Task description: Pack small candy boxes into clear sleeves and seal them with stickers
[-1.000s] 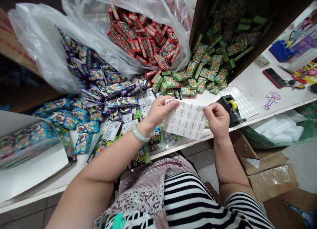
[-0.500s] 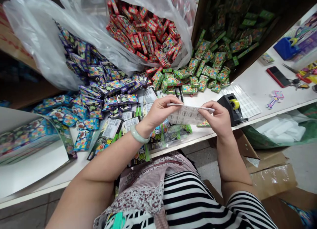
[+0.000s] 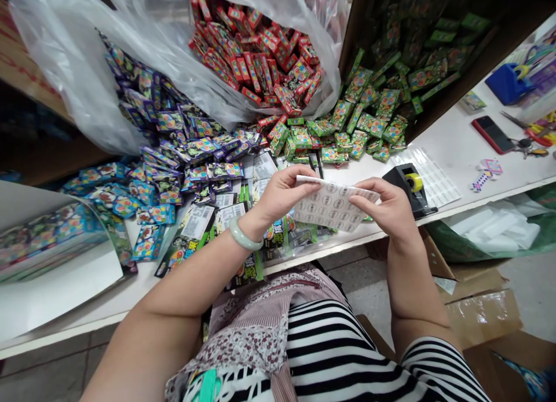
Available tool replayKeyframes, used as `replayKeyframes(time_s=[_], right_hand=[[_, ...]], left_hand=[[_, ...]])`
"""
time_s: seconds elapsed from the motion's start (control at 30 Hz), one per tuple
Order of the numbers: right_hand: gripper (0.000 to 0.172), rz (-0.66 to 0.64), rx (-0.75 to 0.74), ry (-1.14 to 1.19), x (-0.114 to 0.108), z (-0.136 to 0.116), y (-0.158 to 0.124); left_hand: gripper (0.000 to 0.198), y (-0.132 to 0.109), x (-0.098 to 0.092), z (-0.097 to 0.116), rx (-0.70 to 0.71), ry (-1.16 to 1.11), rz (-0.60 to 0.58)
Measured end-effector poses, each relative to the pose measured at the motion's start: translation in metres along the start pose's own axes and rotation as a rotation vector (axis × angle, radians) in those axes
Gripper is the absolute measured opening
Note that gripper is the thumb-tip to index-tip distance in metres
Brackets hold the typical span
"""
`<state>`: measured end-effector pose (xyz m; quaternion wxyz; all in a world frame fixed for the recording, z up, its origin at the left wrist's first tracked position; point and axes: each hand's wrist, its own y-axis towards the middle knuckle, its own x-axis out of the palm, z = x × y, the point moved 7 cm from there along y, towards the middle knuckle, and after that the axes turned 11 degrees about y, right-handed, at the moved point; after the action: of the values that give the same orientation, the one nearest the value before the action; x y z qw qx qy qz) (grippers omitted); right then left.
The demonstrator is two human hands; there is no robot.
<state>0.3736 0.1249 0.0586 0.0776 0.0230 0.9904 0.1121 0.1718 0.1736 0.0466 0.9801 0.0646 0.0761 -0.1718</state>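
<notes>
Where the white table (image 3: 452,144) runs across the room, heaps of small packets cover its far half: purple packets (image 3: 174,141) spill from a clear plastic bag (image 3: 73,77) at the left, red packets (image 3: 264,54) fill a second bag at centre, and green packets (image 3: 373,109) tumble from a dark box (image 3: 486,54) at the right. Nearer the table's front edge lie flat printed pouches (image 3: 204,225) with barcode labels; their writing is too small to read. Above that front edge, the person holds a sticker sheet (image 3: 332,208) between both hands, tilted so that its printed face shows. The left hand (image 3: 282,196) pinches the sheet's upper left corner, thumb on the near face and fingers curled behind. The right hand (image 3: 386,208) grips the sheet's right edge, thumb lying across the face and fingers closed behind it. Rows of small round stickers cover the sheet, each bearing dark marks that cannot be read. A pale green bangle (image 3: 244,238) circles the left wrist. Just right of the hands stands a black tape dispenser (image 3: 410,187) with a yellow roll, beside a second label sheet (image 3: 430,179) lying flat. Farther right lie a red phone (image 3: 493,134) and scissors (image 3: 527,136).
</notes>
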Motion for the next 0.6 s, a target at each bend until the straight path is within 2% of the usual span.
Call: replayKeyframes(time_s=[0.13, 0.27, 0.37, 0.6], right_hand=[[0.015, -0.027, -0.067, -0.070, -0.001, -0.011, 0.002], [0.024, -0.060, -0.131, -0.159, -0.002, -0.023, 0.004], [0.018, -0.122, -0.167, -0.225, 0.004, -0.029, 0.007], [0.018, -0.161, -0.089, -0.195, 0.017, -0.027, 0.010]], left_hand=[[0.021, 0.000, -0.001, 0.010, 0.087, 0.045, -0.005], [0.021, -0.001, -0.003, 0.019, 0.169, 0.132, -0.032], [0.022, -0.002, 0.000, 0.023, 0.203, 0.176, -0.065], [0.034, 0.000, 0.002, 0.013, 0.098, 0.159, -0.068]])
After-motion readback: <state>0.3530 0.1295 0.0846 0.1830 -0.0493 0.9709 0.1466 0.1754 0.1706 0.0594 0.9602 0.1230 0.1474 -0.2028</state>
